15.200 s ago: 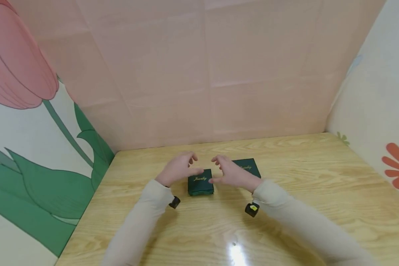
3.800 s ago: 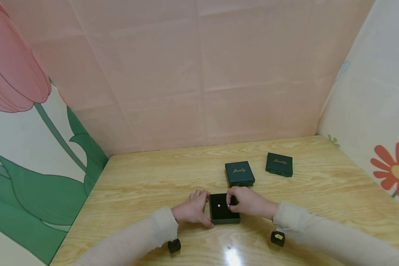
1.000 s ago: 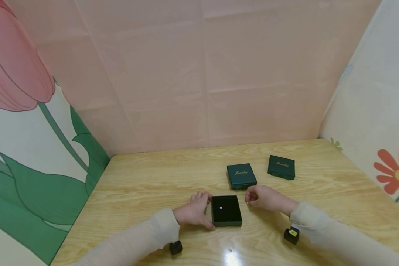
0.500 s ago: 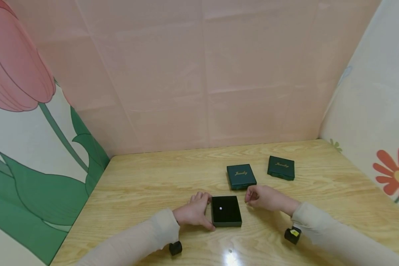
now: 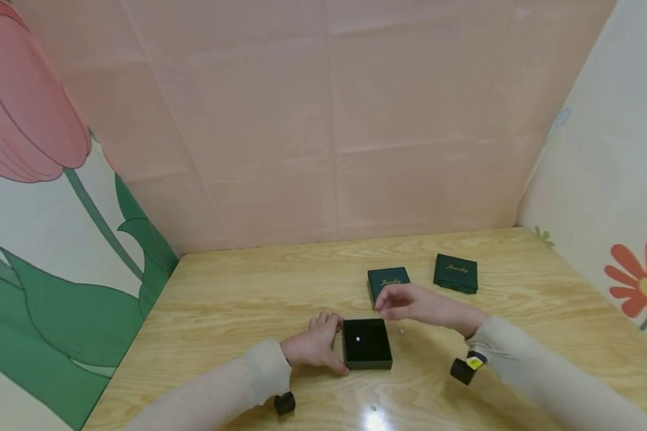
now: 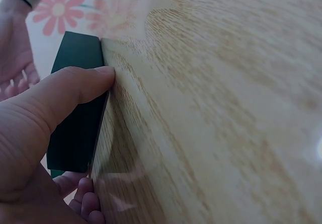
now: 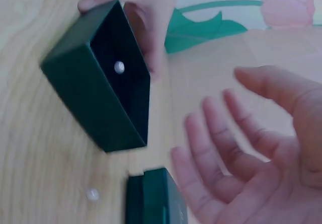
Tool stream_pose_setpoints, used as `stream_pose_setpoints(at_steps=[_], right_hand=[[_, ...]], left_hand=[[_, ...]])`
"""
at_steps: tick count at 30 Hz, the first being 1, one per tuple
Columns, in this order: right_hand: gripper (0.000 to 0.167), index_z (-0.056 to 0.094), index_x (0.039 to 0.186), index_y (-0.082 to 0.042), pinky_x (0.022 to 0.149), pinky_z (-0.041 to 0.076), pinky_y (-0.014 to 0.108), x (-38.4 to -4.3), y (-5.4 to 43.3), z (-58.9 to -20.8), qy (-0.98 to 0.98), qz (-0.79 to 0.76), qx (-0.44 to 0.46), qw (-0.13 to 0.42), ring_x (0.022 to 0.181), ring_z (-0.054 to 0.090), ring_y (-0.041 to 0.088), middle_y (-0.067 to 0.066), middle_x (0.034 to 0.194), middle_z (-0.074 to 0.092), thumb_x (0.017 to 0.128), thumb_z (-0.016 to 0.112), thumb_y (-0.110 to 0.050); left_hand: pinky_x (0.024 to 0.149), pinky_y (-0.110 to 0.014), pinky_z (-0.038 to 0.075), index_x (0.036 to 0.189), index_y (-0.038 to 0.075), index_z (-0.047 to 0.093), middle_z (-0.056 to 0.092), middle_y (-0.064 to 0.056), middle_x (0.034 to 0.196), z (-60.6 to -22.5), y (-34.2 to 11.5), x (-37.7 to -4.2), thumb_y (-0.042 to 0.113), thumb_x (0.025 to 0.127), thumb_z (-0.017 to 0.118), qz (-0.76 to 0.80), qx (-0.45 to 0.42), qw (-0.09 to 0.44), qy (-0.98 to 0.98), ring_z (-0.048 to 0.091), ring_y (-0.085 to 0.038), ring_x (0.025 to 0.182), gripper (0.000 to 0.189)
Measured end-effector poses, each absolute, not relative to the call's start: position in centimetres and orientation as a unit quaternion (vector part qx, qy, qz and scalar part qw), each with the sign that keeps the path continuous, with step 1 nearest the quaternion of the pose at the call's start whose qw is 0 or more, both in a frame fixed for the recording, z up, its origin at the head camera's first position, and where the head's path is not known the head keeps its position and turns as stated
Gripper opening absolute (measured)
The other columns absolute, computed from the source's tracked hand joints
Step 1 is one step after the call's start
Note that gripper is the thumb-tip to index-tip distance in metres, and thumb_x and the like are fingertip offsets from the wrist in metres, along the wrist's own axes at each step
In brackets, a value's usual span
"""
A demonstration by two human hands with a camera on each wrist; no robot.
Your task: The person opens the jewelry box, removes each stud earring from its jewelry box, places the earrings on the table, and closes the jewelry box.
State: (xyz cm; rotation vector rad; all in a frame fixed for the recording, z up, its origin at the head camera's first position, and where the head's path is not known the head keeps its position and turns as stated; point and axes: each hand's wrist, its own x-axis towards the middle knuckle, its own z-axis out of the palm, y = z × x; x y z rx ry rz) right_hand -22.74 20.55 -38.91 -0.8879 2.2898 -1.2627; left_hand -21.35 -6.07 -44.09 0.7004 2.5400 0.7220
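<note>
A dark green jewelry box base [image 5: 367, 344] with a black lining stands lidless on the table. My left hand [image 5: 315, 345] holds its left side, thumb at the front corner and fingers at the back corner; the left wrist view shows the thumb [image 6: 80, 85] across the box wall. In the lining sits one small white stud earring [image 7: 119, 67]. A second stud earring [image 7: 92, 194] lies on the table right of the box. My right hand [image 5: 417, 304] is raised behind it with nothing held, fingers loosely bent and apart, overlapping a "Jewelry" box [image 5: 383, 278] in the head view.
Another closed green box [image 5: 456, 273] sits farther back on the right. The wooden table [image 5: 259, 281] meets a pink backdrop behind, with flower-printed panels at both sides.
My right hand has let go of the second stud earring, leaving it on the table, and moved up and left. My left hand has stayed on the box.
</note>
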Motion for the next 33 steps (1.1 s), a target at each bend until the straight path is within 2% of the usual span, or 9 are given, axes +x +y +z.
stream_pose_setpoints(at_steps=[4,6,9,12,18,24,33], right_hand=[[0.024,0.057,0.113,0.001,0.087,0.050,0.027,-22.8,19.2,-39.4,0.796,-0.481,-0.321,0.179,0.102,0.060,0.021,0.014,0.112,0.059,0.096,0.060,-0.016],[0.024,0.057,0.114,0.000,0.092,0.049,0.035,-22.8,18.6,-39.8,0.793,-0.486,-0.320,0.179,0.106,0.059,0.026,0.017,0.115,0.059,0.095,0.061,-0.014],[0.024,0.057,0.115,-0.002,0.100,0.042,0.050,-22.6,17.8,-40.4,0.797,-0.475,-0.324,0.186,0.114,0.056,0.030,0.017,0.119,0.058,0.094,0.062,-0.013],[0.025,0.057,0.116,-0.007,0.102,0.035,0.057,-22.4,17.4,-41.2,0.810,-0.446,-0.330,0.188,0.118,0.052,0.028,0.011,0.122,0.058,0.093,0.064,-0.016],[0.028,0.059,0.114,-0.013,0.100,0.035,0.052,-22.4,17.0,-42.5,0.832,-0.403,-0.325,0.197,0.117,0.049,0.028,0.007,0.125,0.056,0.090,0.068,-0.022],[0.024,0.059,0.112,-0.015,0.105,0.031,0.056,-22.6,16.7,-43.2,0.837,-0.387,-0.319,0.219,0.125,0.045,0.029,0.006,0.128,0.055,0.091,0.067,-0.024],[0.018,0.061,0.104,-0.015,0.100,0.039,0.044,-22.9,16.0,-43.8,0.857,-0.340,-0.346,0.173,0.114,0.051,0.018,0.000,0.116,0.059,0.089,0.070,-0.021]], left_hand=[[0.092,-0.033,0.035,0.134,0.010,0.041,0.040,-0.001,0.113,-44.0,-6.1,-21.4,0.032,0.064,0.090,0.263,0.251,0.203,0.909,0.036,-0.017,0.102,0.088],[0.092,-0.033,0.035,0.133,0.010,0.041,0.040,-0.001,0.113,-44.1,-6.1,-21.4,0.032,0.064,0.090,0.263,0.251,0.202,0.909,0.036,-0.017,0.102,0.087],[0.092,-0.034,0.035,0.133,0.010,0.042,0.040,-0.001,0.114,-44.1,-6.1,-21.5,0.033,0.064,0.090,0.261,0.254,0.200,0.909,0.036,-0.017,0.103,0.087],[0.094,-0.034,0.035,0.133,0.011,0.041,0.040,-0.001,0.115,-44.0,-6.1,-21.5,0.034,0.065,0.089,0.260,0.255,0.203,0.909,0.036,-0.018,0.103,0.087],[0.094,-0.034,0.035,0.135,0.011,0.041,0.041,-0.002,0.118,-43.9,-6.1,-21.4,0.035,0.064,0.089,0.250,0.258,0.203,0.911,0.036,-0.018,0.104,0.089],[0.092,-0.033,0.035,0.134,0.011,0.041,0.041,-0.002,0.118,-44.0,-6.0,-21.4,0.037,0.065,0.089,0.244,0.260,0.199,0.913,0.037,-0.017,0.102,0.088],[0.088,-0.030,0.035,0.131,0.011,0.042,0.040,-0.001,0.113,-44.2,-6.0,-21.4,0.036,0.065,0.089,0.245,0.258,0.201,0.913,0.036,-0.017,0.100,0.084]])
